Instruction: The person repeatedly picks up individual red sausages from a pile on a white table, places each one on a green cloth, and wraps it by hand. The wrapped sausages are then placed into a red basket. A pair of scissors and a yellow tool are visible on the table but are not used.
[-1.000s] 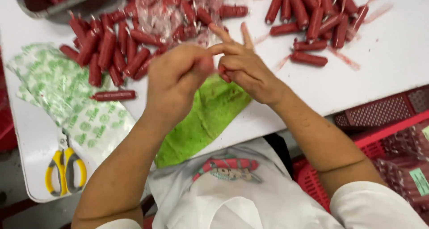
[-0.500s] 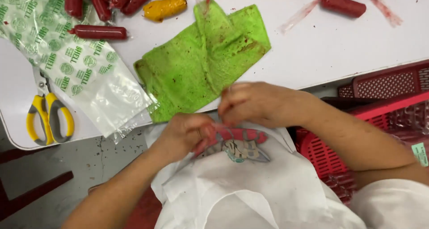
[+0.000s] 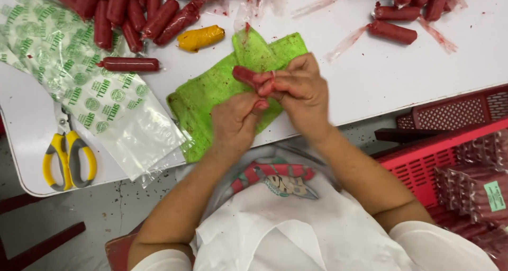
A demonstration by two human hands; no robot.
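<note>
In the head view, a red sausage [image 3: 247, 75] was held between both hands above the green cloth [image 3: 211, 99], near the front edge of the white table [image 3: 344, 80]. Its long axis ran roughly from ten o'clock to four o'clock: the free rounded end pointed towards ten o'clock, and the other end was buried among the fingers. The right hand [image 3: 299, 91] was closed on that buried end, its fingers curled tightly around the sausage. The left hand [image 3: 235, 120] was placed just below, at about seven o'clock from the sausage, its fingertips pinched together against the sausage's underside and touching the right hand's fingers. The cloth was seen lying flat, speckled with red bits, with one corner overhanging the table edge. At about ten o'clock from the hands, a yellow sausage-shaped piece [image 3: 201, 37] was lying just beyond the cloth. A single red sausage [image 3: 129, 64] was lying crosswise, along nine to three o'clock, on printed clear bags [image 3: 79, 91]. Further sausages were heaped at eleven o'clock [image 3: 132, 11] and scattered at one o'clock [image 3: 394, 32]. Yellow-handled scissors [image 3: 67, 154] were seen at nine o'clock, well apart from the hands. A red crate [image 3: 450, 144] was standing at four o'clock, beside the table.
</note>
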